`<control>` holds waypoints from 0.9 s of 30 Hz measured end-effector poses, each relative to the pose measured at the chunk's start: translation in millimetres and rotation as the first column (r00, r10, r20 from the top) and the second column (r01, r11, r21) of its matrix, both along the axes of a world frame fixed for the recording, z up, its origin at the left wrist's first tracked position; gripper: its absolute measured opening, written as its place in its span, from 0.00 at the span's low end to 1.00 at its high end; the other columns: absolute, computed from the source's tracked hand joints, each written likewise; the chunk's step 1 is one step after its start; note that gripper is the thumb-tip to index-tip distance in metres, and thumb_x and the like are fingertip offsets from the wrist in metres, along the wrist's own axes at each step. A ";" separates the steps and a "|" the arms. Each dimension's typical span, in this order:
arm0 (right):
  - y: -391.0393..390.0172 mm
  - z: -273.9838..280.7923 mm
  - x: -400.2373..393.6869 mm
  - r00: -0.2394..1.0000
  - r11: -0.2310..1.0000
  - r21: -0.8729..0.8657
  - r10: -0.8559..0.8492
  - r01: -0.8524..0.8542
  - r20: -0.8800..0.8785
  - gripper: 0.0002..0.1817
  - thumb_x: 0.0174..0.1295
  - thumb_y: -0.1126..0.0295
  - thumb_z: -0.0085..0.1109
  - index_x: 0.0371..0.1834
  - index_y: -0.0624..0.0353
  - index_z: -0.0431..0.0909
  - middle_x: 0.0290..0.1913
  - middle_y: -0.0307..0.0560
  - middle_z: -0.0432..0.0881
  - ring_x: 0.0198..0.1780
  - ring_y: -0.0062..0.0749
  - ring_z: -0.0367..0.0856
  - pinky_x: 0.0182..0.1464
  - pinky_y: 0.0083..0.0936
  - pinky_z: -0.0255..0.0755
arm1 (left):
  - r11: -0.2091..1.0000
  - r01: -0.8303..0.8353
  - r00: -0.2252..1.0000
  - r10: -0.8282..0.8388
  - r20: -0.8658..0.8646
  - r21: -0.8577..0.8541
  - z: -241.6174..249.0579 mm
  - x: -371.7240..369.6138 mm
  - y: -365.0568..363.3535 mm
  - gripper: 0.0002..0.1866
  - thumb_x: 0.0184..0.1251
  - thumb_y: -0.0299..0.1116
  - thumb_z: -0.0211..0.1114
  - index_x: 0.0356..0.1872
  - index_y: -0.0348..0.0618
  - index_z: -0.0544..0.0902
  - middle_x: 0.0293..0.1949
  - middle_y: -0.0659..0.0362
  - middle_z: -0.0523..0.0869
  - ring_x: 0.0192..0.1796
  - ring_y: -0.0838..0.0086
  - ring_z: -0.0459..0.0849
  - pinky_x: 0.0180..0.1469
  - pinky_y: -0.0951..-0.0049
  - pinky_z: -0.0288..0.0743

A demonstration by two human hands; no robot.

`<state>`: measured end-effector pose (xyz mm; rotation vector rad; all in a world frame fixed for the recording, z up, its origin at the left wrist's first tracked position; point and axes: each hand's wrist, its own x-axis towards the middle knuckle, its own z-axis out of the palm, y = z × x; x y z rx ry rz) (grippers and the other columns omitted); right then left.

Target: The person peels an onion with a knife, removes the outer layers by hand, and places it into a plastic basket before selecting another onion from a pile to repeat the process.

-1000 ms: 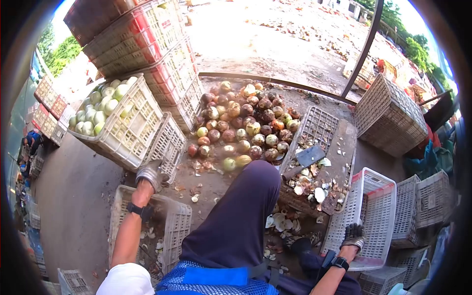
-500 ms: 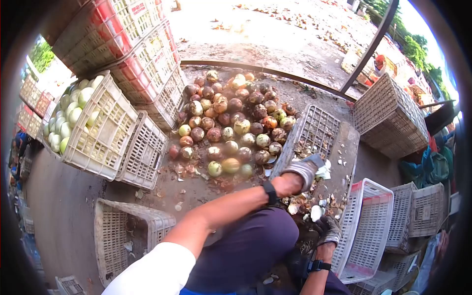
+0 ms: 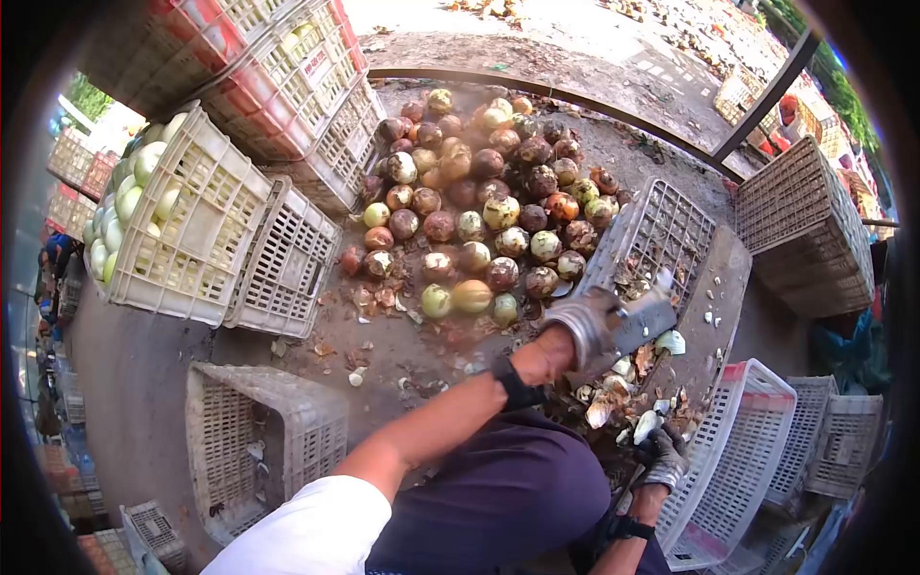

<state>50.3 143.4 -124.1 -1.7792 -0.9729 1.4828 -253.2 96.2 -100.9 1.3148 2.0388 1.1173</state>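
Note:
My left hand (image 3: 583,331), in a grey glove, is closed around a cleaver (image 3: 644,324) whose wide metal blade points right, above a pile of onion scraps. Lower right, my gloved right hand (image 3: 663,454) has its fingers curled in. A white onion piece (image 3: 647,426) lies right at those fingertips; whether it is gripped cannot be made out. Peelings and cut onion bits (image 3: 606,402) lie between the two hands. Beyond my left hand, a heap of unpeeled onions (image 3: 498,211), purple, brown and yellowish green, covers the ground.
An upturned grey crate (image 3: 661,230) and a board (image 3: 719,297) are beyond the scraps. A white crate (image 3: 733,460) stands right of my right hand. At left are a crate of peeled onions (image 3: 192,230), stacked crates (image 3: 287,86) and a tipped crate (image 3: 311,422).
The view has shifted, so the onion heap and crates appear displaced. My left hand and cleaver have moved slightly, the blade now showing more fully. My right hand is closer to the white onion piece.

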 end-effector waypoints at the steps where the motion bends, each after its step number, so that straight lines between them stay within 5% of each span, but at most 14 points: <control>1: -2.9 1.5 -0.2 0.999 1.000 0.022 0.003 -0.002 -0.042 0.13 0.56 0.77 0.61 0.46 0.59 0.79 0.27 0.45 0.82 0.20 0.28 0.78 0.16 0.23 0.73 | 0.987 -0.090 0.986 0.107 0.125 -0.135 -24.4 -32.8 -14.1 0.19 0.52 0.35 0.67 0.46 0.43 0.81 0.41 0.47 0.84 0.41 0.53 0.82 0.44 0.59 0.75; 5: -3.6 2.6 2.7 0.994 0.997 0.060 0.044 -0.039 -0.100 0.13 0.56 0.78 0.61 0.45 0.60 0.79 0.28 0.45 0.82 0.19 0.26 0.77 0.15 0.20 0.71 | 0.903 -0.252 0.923 0.116 -0.367 -0.347 -194.3 -159.0 -101.7 0.15 0.60 0.25 0.58 0.49 0.39 0.78 0.39 0.52 0.84 0.37 0.60 0.81 0.39 0.63 0.75; 7: -9.0 7.5 -4.4 0.998 0.998 0.065 0.012 -0.008 -0.058 0.13 0.55 0.79 0.61 0.44 0.60 0.79 0.28 0.45 0.82 0.19 0.26 0.76 0.14 0.19 0.70 | 0.893 -0.259 0.887 0.069 -0.456 -0.369 -217.4 -184.0 -128.5 0.13 0.64 0.27 0.52 0.49 0.41 0.78 0.42 0.53 0.82 0.40 0.62 0.79 0.43 0.64 0.74; 9: -9.2 5.6 -5.1 0.999 0.998 0.060 0.003 -0.001 -0.038 0.13 0.55 0.79 0.61 0.44 0.60 0.79 0.28 0.45 0.82 0.18 0.27 0.77 0.14 0.20 0.70 | 0.894 -0.306 0.885 0.140 -0.444 -0.328 -209.3 -181.4 -126.2 0.16 0.55 0.41 0.65 0.31 0.36 0.82 0.30 0.46 0.84 0.30 0.55 0.80 0.35 0.56 0.74; 11: -7.1 5.4 -8.0 1.000 0.998 0.064 -0.021 0.021 -0.007 0.13 0.54 0.79 0.61 0.44 0.61 0.79 0.28 0.45 0.82 0.17 0.27 0.77 0.14 0.21 0.70 | 0.837 -0.261 0.963 0.192 -0.189 -0.481 -248.4 -191.2 -107.7 0.11 0.65 0.34 0.53 0.40 0.39 0.79 0.39 0.51 0.82 0.37 0.62 0.78 0.40 0.61 0.73; 14: -7.4 6.9 -6.2 0.999 0.998 0.060 -0.028 0.029 -0.018 0.17 0.47 0.78 0.66 0.43 0.63 0.79 0.30 0.50 0.83 0.19 0.31 0.79 0.16 0.22 0.74 | 0.602 -0.155 0.984 0.024 -0.177 -0.783 -135.4 -155.1 -67.6 0.18 0.57 0.43 0.63 0.41 0.39 0.83 0.41 0.49 0.86 0.42 0.57 0.84 0.44 0.60 0.76; 17: -7.4 11.8 -14.1 0.999 0.997 0.065 -0.037 0.038 -0.010 0.16 0.47 0.79 0.65 0.42 0.64 0.79 0.29 0.51 0.82 0.19 0.30 0.78 0.15 0.22 0.73 | 0.656 -0.182 0.973 0.011 -0.232 -0.732 -177.0 -145.2 -55.4 0.24 0.55 0.51 0.62 0.45 0.41 0.84 0.46 0.44 0.83 0.48 0.48 0.82 0.48 0.57 0.77; 21: -9.5 10.0 -10.4 0.999 0.998 0.066 -0.008 0.010 -0.034 0.15 0.49 0.79 0.64 0.42 0.64 0.78 0.29 0.51 0.83 0.18 0.29 0.78 0.15 0.21 0.72 | 0.584 -0.170 0.985 0.111 -0.130 -0.794 -174.4 -142.4 -65.2 0.26 0.58 0.54 0.60 0.44 0.39 0.83 0.43 0.41 0.83 0.46 0.47 0.82 0.44 0.55 0.77; 25: -10.1 13.4 -8.0 0.999 0.998 0.058 0.000 0.002 -0.041 0.14 0.52 0.78 0.63 0.44 0.63 0.78 0.30 0.50 0.83 0.19 0.29 0.79 0.16 0.21 0.73 | 0.678 -0.271 0.960 0.137 -0.245 -0.684 -172.5 -125.4 -86.7 0.27 0.57 0.54 0.54 0.37 0.38 0.83 0.38 0.39 0.82 0.39 0.47 0.83 0.41 0.54 0.75; 27: -9.0 11.2 -5.3 0.999 0.998 0.056 0.012 -0.009 -0.044 0.14 0.52 0.79 0.62 0.45 0.63 0.78 0.30 0.50 0.83 0.20 0.29 0.80 0.18 0.23 0.76 | 0.694 -0.254 0.962 0.111 -0.249 -0.674 -181.3 -114.5 -89.8 0.25 0.59 0.53 0.59 0.42 0.39 0.85 0.40 0.42 0.84 0.43 0.50 0.84 0.42 0.56 0.77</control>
